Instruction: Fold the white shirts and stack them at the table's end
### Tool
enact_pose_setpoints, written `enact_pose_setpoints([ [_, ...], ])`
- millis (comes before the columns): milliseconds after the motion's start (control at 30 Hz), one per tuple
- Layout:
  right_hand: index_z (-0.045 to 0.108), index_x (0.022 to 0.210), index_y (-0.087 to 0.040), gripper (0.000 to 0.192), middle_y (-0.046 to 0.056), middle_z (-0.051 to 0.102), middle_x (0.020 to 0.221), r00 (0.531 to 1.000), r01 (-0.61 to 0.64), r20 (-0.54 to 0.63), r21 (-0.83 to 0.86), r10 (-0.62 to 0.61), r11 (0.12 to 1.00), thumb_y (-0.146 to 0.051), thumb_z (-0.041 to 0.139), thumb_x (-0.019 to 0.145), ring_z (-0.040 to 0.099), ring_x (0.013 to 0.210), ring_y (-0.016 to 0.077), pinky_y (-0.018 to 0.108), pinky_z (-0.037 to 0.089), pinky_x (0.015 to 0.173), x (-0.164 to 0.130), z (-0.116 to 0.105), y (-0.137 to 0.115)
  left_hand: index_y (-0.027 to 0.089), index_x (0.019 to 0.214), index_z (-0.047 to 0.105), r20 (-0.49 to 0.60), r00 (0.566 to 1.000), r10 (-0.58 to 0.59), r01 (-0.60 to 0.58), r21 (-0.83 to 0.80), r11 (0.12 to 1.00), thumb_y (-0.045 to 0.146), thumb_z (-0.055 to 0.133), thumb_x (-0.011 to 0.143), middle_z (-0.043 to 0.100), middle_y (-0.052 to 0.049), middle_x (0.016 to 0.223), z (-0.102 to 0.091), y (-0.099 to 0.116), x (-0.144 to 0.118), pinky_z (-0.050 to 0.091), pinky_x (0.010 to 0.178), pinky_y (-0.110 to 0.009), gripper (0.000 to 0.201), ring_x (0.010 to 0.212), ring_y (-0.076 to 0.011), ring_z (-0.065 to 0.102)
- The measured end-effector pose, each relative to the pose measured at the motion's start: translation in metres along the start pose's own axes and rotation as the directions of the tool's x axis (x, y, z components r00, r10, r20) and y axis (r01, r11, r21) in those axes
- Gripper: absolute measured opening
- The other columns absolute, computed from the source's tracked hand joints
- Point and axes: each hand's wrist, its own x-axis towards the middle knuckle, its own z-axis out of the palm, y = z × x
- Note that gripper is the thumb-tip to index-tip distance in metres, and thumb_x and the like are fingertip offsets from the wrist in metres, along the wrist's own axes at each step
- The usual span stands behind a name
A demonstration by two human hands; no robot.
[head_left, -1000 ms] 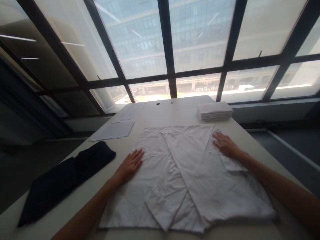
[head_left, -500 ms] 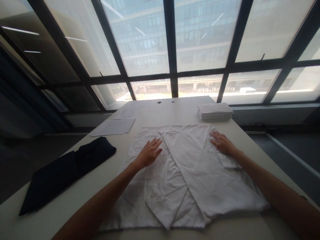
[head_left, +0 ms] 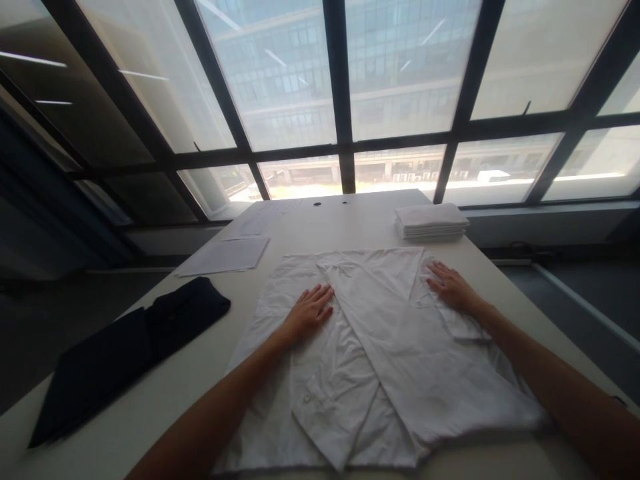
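A wall of dark-framed windows (head_left: 345,100) fills the background, with a glass-fronted building outside. Below them a long pale desk (head_left: 320,223) runs away from the camera. Spread across the near half of the desk is a white shirt (head_left: 380,347), lying flat with its sides folded in over the middle. Off to the left lies a dark folded garment (head_left: 125,350), well apart from the shirt, and beyond it some sheets of paper (head_left: 225,255). At the far right edge sits a stack of folded white cloth (head_left: 431,221). The left hand (head_left: 309,310) rests palm down on the shirt's left-centre, fingers stretched out flat, gripping nothing. The right hand (head_left: 453,288) lies flat near the shirt's upper right edge, fingers likewise extended and pressed on the fabric, holding nothing.
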Motion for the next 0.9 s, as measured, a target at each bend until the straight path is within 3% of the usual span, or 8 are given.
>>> enact_pose_setpoints([
  [133,0.048,0.149,-0.013,0.062,0.016,0.051,0.152,0.993,0.044,-0.116,0.16,-0.026,0.986,-0.043,0.045,0.094,0.047,0.141,0.0281,0.044,0.037,0.118,0.001,-0.001,0.002,0.026,0.156,0.041,-0.009,1.0,-0.003,0.003,-0.002,1.0,0.048,0.034,0.105,0.034,-0.004,0.164,0.001,0.002,0.001,0.022,0.124,-0.051,0.056,0.153,-0.0262,0.027],
  [300,0.052,0.146,-0.014,0.061,0.016,0.051,0.152,0.989,0.066,-0.146,0.27,-0.026,0.961,-0.037,0.047,0.09,0.043,0.144,0.028,0.048,0.035,0.119,-0.001,-0.004,0.005,0.026,0.155,0.043,-0.012,1.0,0.0,0.0,-0.016,1.0,0.048,0.034,0.105,0.036,-0.005,0.163,-0.002,0.003,-0.002,0.023,0.123,-0.052,0.055,0.152,-0.0271,0.028],
  [533,0.054,0.146,-0.017,0.06,0.014,0.04,0.16,0.995,0.087,-0.058,0.194,-0.077,0.977,-0.041,0.053,0.091,0.038,0.147,0.03,0.052,0.036,0.118,-0.027,-0.006,0.004,0.024,0.153,0.046,-0.055,0.997,0.05,-0.049,0.018,0.999,0.047,0.035,0.105,0.04,-0.009,0.16,0.002,-0.008,-0.008,0.029,0.121,-0.053,0.054,0.15,-0.0284,0.034],
  [633,0.053,0.147,-0.02,0.058,0.013,0.04,0.16,0.99,0.125,-0.075,0.132,-0.116,0.983,-0.043,0.053,0.093,0.038,0.147,0.0311,0.053,0.036,0.119,-0.035,-0.001,0.002,0.025,0.151,0.049,-0.078,0.995,0.061,-0.059,0.028,0.998,0.047,0.036,0.105,0.043,-0.009,0.158,0.005,-0.01,-0.004,0.032,0.119,-0.054,0.053,0.148,-0.0291,0.037],
  [900,0.053,0.148,-0.021,0.06,0.012,0.046,0.155,0.982,0.151,-0.127,0.115,-0.136,0.982,-0.047,0.05,0.094,0.04,0.145,0.0346,0.058,0.035,0.119,-0.03,0.012,0.016,0.025,0.154,0.044,-0.013,1.0,0.01,-0.01,-0.011,1.0,0.047,0.033,0.105,0.039,-0.007,0.161,-0.002,0.001,-0.003,0.025,0.123,-0.05,0.055,0.151,-0.0282,0.032],
])
